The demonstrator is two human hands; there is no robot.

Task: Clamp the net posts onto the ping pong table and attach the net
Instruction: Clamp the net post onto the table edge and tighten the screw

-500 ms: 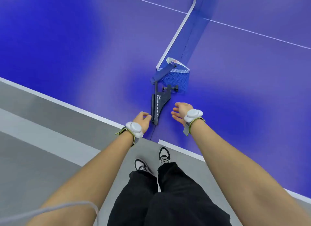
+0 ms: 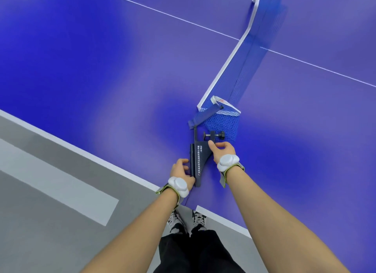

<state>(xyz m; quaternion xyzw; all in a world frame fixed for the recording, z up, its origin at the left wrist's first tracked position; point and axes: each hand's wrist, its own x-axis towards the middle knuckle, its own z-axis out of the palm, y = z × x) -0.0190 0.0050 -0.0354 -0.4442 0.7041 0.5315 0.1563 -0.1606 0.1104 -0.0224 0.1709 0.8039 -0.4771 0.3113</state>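
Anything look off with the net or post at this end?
Yes. The net post lies flat on the table, not clamped upright. The net sags flat, its end bunched by the screw knob.

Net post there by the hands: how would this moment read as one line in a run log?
step: seating net post | left hand: on post | right hand: on post | net: bunched at post
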